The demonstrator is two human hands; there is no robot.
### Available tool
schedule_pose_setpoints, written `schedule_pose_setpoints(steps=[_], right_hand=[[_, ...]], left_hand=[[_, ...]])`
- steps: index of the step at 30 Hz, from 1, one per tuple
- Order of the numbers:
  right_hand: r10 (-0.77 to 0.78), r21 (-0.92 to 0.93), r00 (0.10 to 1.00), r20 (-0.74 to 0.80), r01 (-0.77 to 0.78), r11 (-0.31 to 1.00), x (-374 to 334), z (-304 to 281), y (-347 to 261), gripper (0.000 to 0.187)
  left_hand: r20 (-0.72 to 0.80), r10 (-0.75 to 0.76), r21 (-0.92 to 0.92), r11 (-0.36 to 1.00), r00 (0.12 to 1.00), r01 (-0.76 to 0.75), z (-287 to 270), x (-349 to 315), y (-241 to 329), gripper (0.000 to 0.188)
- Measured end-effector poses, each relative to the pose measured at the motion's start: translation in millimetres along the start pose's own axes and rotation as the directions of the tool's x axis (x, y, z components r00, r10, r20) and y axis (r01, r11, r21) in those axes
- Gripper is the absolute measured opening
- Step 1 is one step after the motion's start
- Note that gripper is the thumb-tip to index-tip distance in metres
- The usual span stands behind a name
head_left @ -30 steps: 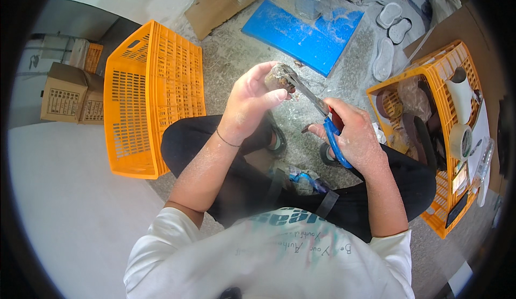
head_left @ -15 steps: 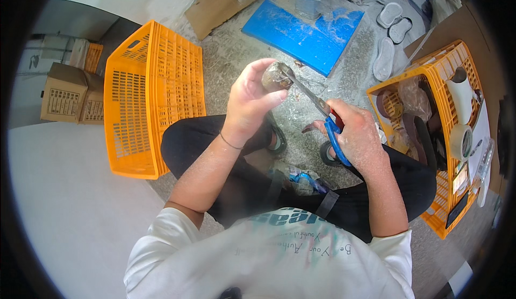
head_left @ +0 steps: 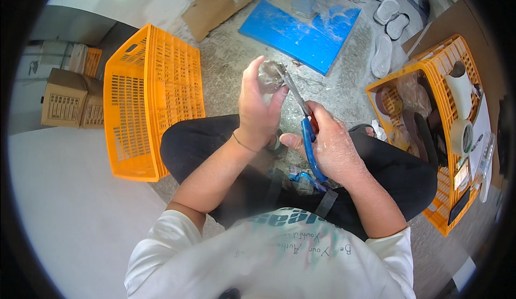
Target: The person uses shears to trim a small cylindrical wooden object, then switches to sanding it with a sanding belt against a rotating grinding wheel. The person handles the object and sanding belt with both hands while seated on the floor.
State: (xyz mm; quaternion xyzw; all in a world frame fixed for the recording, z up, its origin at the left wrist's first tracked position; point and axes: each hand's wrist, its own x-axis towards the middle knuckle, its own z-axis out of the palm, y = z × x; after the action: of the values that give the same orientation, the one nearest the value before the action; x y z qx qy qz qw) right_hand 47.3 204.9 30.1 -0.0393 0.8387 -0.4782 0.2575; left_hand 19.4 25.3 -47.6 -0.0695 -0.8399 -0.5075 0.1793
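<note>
Before my knees, my left hand (head_left: 258, 108) grips a small rounded, hollow-looking piece (head_left: 269, 76), grey-brown and partly see-through, between thumb and fingers. What it is I cannot make out. My right hand (head_left: 333, 146) is closed round the blue handles of long-nosed pliers (head_left: 297, 99). The slim grey jaws of the pliers point up and left, with their tips at the right edge of the rounded piece. The exact contact at the tips is too small to tell. Pale dust coats my right hand and forearm.
An orange crate (head_left: 153, 105) stands at the left, beyond my knee. Another orange crate (head_left: 438, 62) at the right holds plastic bags and dark curved pieces, with a tape roll (head_left: 461, 138) on it. Ahead lie a dusty blue board (head_left: 301, 35), cardboard (head_left: 223, 3) and white sandals (head_left: 382, 56).
My right hand and the pliers have moved left and slightly down, and the pliers now stand steeper. The left hand has turned, its fingers more upright round the rounded piece.
</note>
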Motion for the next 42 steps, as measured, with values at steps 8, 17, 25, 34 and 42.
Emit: schedule_pose_setpoints(steps=[8, 17, 25, 34, 42], right_hand=[[-0.070, -0.087, 0.997, -0.036, 0.067, 0.994, 1.3, -5.1, 7.0, 0.086], [-0.092, -0.224, 0.994, -0.062, 0.076, 0.972, -0.4, -5.2, 7.9, 0.078], [-0.025, -0.228, 1.000, 0.012, 0.027, 0.973, 3.1, -12.7, 11.6, 0.056], [-0.143, 0.039, 0.969, -0.200, 0.154, 0.987, 17.7, -10.5, 26.1, 0.050], [0.008, -0.004, 0.995, 0.102, -0.008, 1.000, 7.8, -17.5, 2.7, 0.067]], left_hand=[[0.040, -0.101, -0.172, 0.979, 0.994, 0.106, 0.0, 0.8, 6.1, 0.074], [0.059, -0.103, -0.065, 0.992, 0.993, 0.107, -3.1, 1.1, 6.2, 0.063], [0.111, -0.079, -0.006, 0.997, 0.991, 0.080, -5.2, -3.0, 1.5, 0.060], [0.017, -0.151, -0.220, 0.964, 0.988, 0.151, -7.5, 3.7, 2.4, 0.054], [-0.010, -0.133, -0.228, 0.965, 0.991, 0.127, -6.9, 5.9, 2.1, 0.057]])
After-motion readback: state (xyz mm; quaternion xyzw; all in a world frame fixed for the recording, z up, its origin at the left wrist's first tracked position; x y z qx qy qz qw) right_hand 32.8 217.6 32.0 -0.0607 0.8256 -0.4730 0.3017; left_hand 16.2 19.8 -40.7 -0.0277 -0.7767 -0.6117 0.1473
